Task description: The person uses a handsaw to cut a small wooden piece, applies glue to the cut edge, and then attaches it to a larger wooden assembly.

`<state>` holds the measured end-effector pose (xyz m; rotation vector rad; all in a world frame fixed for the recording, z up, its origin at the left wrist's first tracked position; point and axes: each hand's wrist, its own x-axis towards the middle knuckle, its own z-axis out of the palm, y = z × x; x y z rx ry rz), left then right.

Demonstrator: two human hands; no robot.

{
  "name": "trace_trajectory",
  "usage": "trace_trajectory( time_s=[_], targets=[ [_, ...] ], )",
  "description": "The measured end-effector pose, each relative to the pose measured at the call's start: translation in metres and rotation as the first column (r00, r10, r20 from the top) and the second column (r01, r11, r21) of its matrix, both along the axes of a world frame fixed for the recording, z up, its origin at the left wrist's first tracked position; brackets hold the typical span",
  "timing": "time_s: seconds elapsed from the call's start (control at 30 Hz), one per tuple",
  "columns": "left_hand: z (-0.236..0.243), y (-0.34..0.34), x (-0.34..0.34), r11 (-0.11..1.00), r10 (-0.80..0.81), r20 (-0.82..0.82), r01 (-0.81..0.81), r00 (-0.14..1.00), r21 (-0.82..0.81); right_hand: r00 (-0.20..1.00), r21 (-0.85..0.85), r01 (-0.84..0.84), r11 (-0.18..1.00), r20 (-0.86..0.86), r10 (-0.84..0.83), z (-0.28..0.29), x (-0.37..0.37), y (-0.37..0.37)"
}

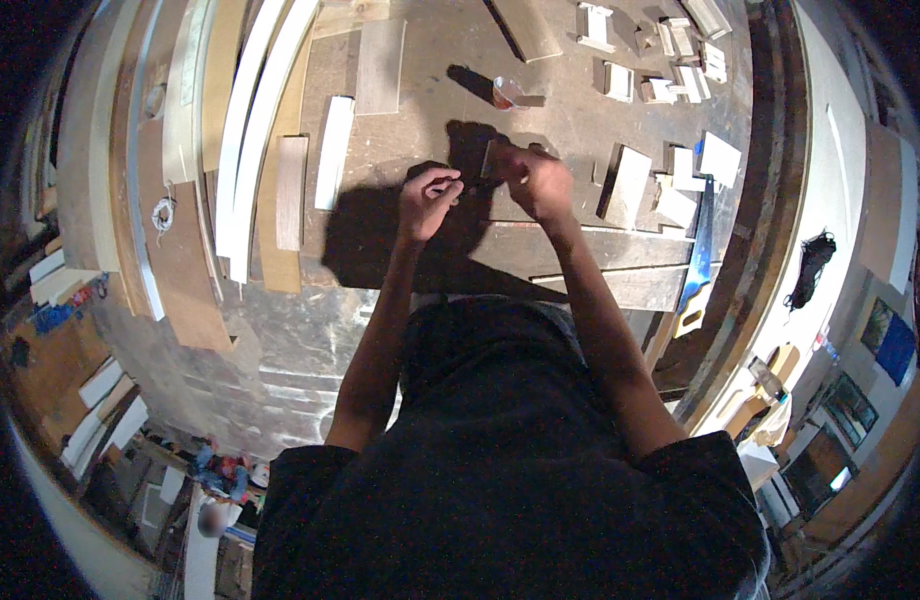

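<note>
Both hands are held over the wooden worktable (430, 80), close together and in part shadow. My left hand (427, 205) is closed, its thumb and fingers curled into a pinch; anything between the fingertips is too dark and small to name. To its right, my right hand (542, 185) is closed round a small flat piece (489, 158) whose pale edge shows at the fingertips. Beyond the hands stands a small clear cup (501, 93) with reddish-brown stuff in it. A short wooden strip (529, 101) lies against the cup's right side.
Long white and brown boards (242, 150) lie along the left. A white strip (334, 152) sits nearer. Several small wooden assemblies (674, 38) stand at far right, with a pale block (628, 186) closer. A blue-bladed handsaw (698, 265) with a yellow handle lies at the right edge.
</note>
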<state>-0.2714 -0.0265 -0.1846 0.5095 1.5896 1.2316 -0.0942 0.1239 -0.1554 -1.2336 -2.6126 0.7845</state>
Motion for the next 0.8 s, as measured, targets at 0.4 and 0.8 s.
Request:
trace_trajectory(
  time_s=[0.4,0.8],
  targets=[
    [-0.012,0.033,-0.002,0.998,-0.009,-0.088,0.014,0.996,0.062,0.796,-0.237,0.434,0.869,-0.350,-0.493,0.008,0.095,-0.059],
    [-0.005,0.047,0.012,1.000,0.006,-0.130,-0.006,0.991,0.001,0.908,-0.117,0.019,0.993,-0.414,-0.066,-0.012,0.013,-0.008]
  ],
)
